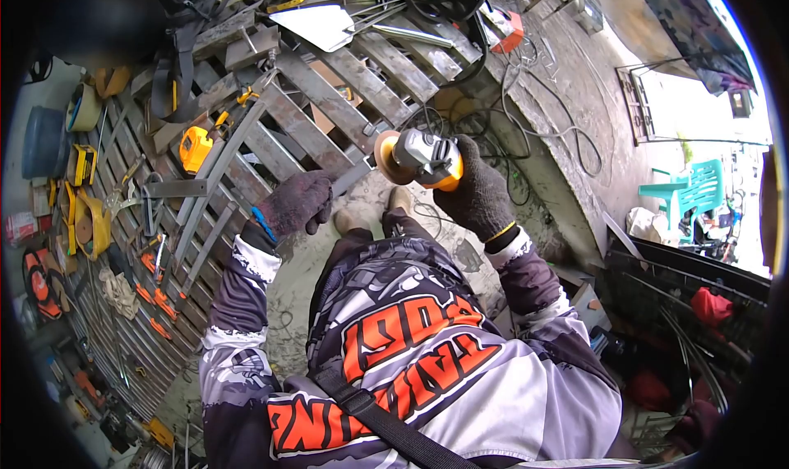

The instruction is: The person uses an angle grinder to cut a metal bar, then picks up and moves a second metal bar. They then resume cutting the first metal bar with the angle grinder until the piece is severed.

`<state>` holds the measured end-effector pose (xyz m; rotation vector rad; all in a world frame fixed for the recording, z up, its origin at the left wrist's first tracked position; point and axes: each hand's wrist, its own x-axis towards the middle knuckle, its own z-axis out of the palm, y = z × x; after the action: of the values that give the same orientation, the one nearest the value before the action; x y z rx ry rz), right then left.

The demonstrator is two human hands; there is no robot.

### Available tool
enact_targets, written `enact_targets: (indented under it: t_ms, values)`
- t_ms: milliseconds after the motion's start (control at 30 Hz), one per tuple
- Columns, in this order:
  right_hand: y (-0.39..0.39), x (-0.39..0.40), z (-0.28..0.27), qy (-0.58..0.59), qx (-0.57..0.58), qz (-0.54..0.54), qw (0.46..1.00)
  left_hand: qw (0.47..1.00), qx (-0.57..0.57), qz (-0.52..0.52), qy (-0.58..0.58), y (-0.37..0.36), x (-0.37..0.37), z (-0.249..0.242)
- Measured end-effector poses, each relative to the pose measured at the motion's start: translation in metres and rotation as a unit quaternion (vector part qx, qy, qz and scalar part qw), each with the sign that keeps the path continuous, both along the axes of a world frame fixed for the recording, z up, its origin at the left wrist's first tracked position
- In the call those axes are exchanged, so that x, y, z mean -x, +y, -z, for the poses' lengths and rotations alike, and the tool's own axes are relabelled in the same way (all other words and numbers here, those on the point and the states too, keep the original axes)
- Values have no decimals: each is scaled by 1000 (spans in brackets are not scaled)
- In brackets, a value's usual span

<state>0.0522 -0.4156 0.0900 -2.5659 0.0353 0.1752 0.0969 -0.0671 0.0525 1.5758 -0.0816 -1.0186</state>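
My right hand (481, 191), in a dark knitted glove, is wrapped round the body of a yellow and grey angle grinder (423, 155). The grinder's round disc (386, 155) faces left, close to the end of a flat metal bar (352, 177). My left hand (297, 204), gloved too, has its fingers curled closed at the bar's lower end, by the edge of the slatted metal table (308, 99). Its fingertips are partly hidden.
A yellow tape measure (196, 149), a metal square (174, 189) and orange-handled tools (160, 301) lie on the slats. Cables (534, 124) loop across the ground at right. A green plastic chair (690, 191) stands farther off.
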Motion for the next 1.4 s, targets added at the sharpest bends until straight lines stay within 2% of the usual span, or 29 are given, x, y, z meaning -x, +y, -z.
enact_targets:
  t_ms: [200,367,433,567,700,767,800,833,867,900,1000,1100,1167,1400]
  values:
    - [-3,-5,6,24,52,11,998,1000,0,15,17,9,4,-12]
    - [0,-2,-2,-3,23,3,1000,999,-17,34,20,11,4,-9]
    - [8,-5,-17,59,36,1,998,999,-20,36,24,10,5,-7]
    - [8,-6,-9,10,1,-30,1000,999,-27,33,23,8,6,-12]
    - [5,-10,-5,51,37,-6,998,998,-37,43,20,14,8,-14]
    - [-1,-4,5,30,8,25,999,982,-72,-33,-173,9,17,-10]
    - [-2,-4,4,46,-3,38,998,981,-76,-39,-176,7,16,-12]
    - [-6,-2,14,28,-20,42,999,942,-157,-31,-296,5,15,-15]
    - [-10,1,25,35,-147,62,987,882,-236,-21,-407,4,15,-18]
    - [-12,3,28,44,-271,81,958,880,-240,-24,-408,3,15,-20]
    - [-15,4,35,76,-288,101,949,860,-276,-35,-428,-6,17,-23]
    - [-12,2,40,92,-356,106,924,817,-265,-107,-501,-20,22,-25]
    - [-12,-2,51,99,-378,97,915,812,-253,-114,-514,-29,20,-23]
    - [2,-19,39,117,-421,52,898,810,-230,-121,-526,-40,9,-34]
